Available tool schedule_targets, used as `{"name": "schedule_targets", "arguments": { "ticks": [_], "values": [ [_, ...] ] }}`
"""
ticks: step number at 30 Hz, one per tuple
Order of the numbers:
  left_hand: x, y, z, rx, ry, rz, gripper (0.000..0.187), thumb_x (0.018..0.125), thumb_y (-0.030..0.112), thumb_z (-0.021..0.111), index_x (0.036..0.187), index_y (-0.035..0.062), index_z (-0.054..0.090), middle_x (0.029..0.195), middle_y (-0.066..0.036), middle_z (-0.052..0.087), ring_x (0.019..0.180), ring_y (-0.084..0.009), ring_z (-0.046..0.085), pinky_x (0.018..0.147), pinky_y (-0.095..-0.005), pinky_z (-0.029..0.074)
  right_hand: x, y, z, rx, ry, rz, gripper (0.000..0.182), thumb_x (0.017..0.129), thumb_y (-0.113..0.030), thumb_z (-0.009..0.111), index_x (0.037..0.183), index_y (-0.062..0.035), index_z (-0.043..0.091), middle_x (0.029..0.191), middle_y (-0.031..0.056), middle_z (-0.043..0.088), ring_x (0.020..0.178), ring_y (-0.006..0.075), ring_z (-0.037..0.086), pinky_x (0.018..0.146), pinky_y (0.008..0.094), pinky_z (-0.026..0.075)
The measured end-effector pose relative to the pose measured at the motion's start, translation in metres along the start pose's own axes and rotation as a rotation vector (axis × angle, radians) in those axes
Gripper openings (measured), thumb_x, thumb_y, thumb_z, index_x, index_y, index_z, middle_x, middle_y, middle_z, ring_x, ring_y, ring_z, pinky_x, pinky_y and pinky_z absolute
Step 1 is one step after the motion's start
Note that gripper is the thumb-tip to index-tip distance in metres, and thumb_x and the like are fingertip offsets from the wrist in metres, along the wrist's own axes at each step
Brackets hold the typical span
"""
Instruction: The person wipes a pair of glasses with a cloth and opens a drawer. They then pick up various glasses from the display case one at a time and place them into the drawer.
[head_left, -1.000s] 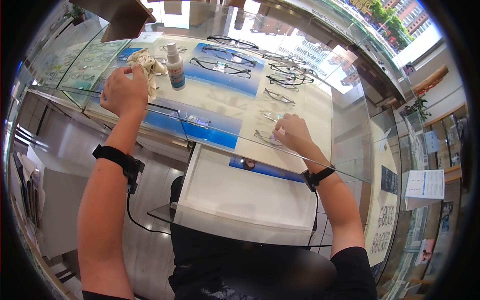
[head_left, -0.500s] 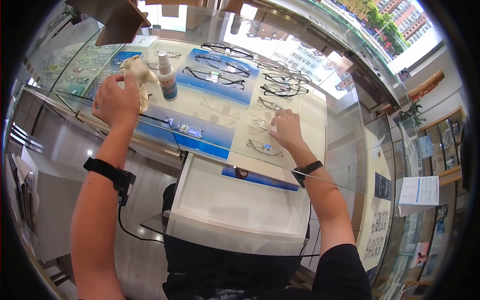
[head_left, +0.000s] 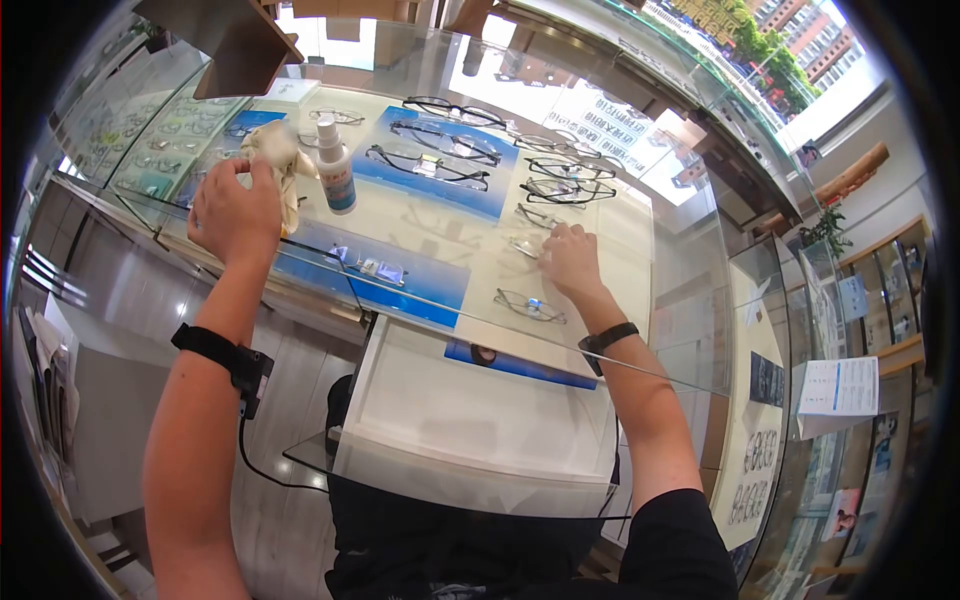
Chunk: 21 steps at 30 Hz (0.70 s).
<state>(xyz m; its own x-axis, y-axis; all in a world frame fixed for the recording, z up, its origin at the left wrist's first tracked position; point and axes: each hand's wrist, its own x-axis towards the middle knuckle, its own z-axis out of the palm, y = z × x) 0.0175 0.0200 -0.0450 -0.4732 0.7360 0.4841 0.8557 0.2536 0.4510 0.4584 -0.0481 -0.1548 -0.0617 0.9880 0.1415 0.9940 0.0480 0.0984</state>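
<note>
Your left hand pinches the beige cloth; right hand has fingers curled at glasses, grip unclear.

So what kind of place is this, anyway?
Most likely an eyeglasses shop: rows of glasses are laid out at a glass counter, and there's a spray bottle, perhaps lens cleaner.

I see a creamy cloth and a white bottle with a blue label. The sheet in front is bright blue. The drawer is white, and the sleeve is black.
</note>
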Motion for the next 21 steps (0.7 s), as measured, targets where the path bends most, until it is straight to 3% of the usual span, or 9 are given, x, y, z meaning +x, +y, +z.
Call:
{"name": "schedule_targets", "arguments": {
  "ticks": [5, 7, 13, 15, 17, 21],
  "values": [
    [0.000, -0.001, 0.002, 0.010, 0.004, 0.002, 0.034, 0.095, 0.048, 0.055, 0.109, 0.0206, 0.071, 0.129, 0.000, 0.067, 0.132, -0.0219, 0.052, 0.113, -0.0496, 0.027, -0.021, -0.009, -0.019, 0.094, 0.139, 0.000, 0.027, 0.081, -0.035, 0.077, 0.094, -0.0105, 0.076, 0.113, 0.0068, 0.065, 0.114, 0.0276, 0.055, 0.095, 0.0444, 0.042],
    [0.000, 0.000, 0.000, 0.003, -0.009, -0.002, 0.035, 0.095, 0.048, 0.055, 0.109, 0.0205, 0.071, 0.129, 0.000, 0.067, 0.132, -0.0219, 0.052, 0.113, -0.0496, 0.027, -0.037, -0.016, -0.037, 0.246, 0.039, -0.028, 0.029, 0.083, -0.038, 0.076, 0.094, -0.0104, 0.076, 0.115, 0.0067, 0.065, 0.114, 0.0279, 0.055, 0.096, 0.0445, 0.042],
    [0.000, 0.000, 0.000, 0.008, 0.010, -0.002, 0.035, 0.095, 0.048, 0.055, 0.109, 0.0206, 0.071, 0.129, 0.000, 0.067, 0.132, -0.0216, 0.052, 0.114, -0.0501, 0.026, -0.087, -0.036, -0.039, 0.093, -0.058, -0.192, 0.032, 0.077, -0.031, 0.082, 0.099, -0.0098, 0.074, 0.113, 0.0051, 0.064, 0.113, 0.0260, 0.055, 0.098, 0.0433, 0.040],
    [-0.001, 0.001, 0.000, 0.018, 0.015, -0.004, 0.035, 0.096, 0.048, 0.054, 0.110, 0.0207, 0.071, 0.130, 0.000, 0.067, 0.132, -0.0212, 0.052, 0.114, -0.0503, 0.026, -0.096, -0.039, -0.026, 0.130, -0.016, -0.200, 0.029, 0.078, -0.029, 0.082, 0.097, -0.0089, 0.074, 0.112, 0.0045, 0.064, 0.113, 0.0253, 0.055, 0.099, 0.0433, 0.040],
    [-0.001, 0.001, 0.000, 0.013, 0.013, -0.005, 0.035, 0.096, 0.048, 0.054, 0.109, 0.0208, 0.071, 0.130, 0.000, 0.067, 0.132, -0.0212, 0.051, 0.114, -0.0503, 0.026, -0.098, -0.044, -0.018, 0.111, 0.153, -0.227, 0.019, 0.080, -0.024, 0.072, 0.090, -0.0081, 0.074, 0.107, 0.0064, 0.063, 0.110, 0.0262, 0.056, 0.099, 0.0430, 0.040],
    [-0.001, 0.000, 0.001, 0.011, 0.023, 0.001, 0.034, 0.095, 0.048, 0.054, 0.108, 0.0208, 0.071, 0.130, 0.000, 0.066, 0.132, -0.0209, 0.052, 0.114, -0.0505, 0.026, -0.097, -0.048, -0.010, 0.050, 0.182, -0.235, 0.015, 0.082, -0.021, 0.070, 0.089, -0.0086, 0.074, 0.103, 0.0059, 0.063, 0.109, 0.0259, 0.056, 0.098, 0.0434, 0.040]
  ]
}}
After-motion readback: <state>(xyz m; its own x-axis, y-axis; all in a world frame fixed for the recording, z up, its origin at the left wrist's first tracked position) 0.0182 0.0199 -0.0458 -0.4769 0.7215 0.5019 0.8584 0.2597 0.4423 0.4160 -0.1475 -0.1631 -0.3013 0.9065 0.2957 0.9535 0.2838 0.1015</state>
